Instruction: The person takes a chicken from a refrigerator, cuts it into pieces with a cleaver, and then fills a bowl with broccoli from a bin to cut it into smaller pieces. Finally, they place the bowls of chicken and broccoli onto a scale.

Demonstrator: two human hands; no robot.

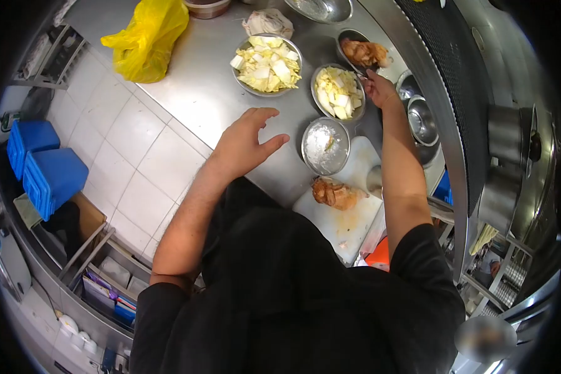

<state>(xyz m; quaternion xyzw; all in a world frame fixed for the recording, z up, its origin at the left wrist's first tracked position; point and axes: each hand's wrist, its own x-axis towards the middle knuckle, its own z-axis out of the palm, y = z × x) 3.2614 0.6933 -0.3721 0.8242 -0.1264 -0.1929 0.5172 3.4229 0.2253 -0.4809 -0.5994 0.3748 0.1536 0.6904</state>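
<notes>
My left hand (249, 143) hovers over the steel counter with thumb and fingers apart, holding nothing. At the right, my right hand (380, 90) has its fingers closed at the near rim of a metal bowl (345, 55) holding a browned piece of meat (364, 53). Beside that hand is a bowl of chopped cabbage (338, 92). Closer to me stands a metal bowl (321, 163) with white residue and a small scrap inside. A second browned piece of meat (335, 194) lies on the white cutting board (343, 234).
A larger bowl of chopped cabbage (268, 65) stands left of the smaller one, near a crumpled whitish bag (268, 23). The yellow plastic bag (146, 40) sits at the counter's left edge. Several metal bowls (422, 120) and a dark shelf edge (445, 106) flank my right arm.
</notes>
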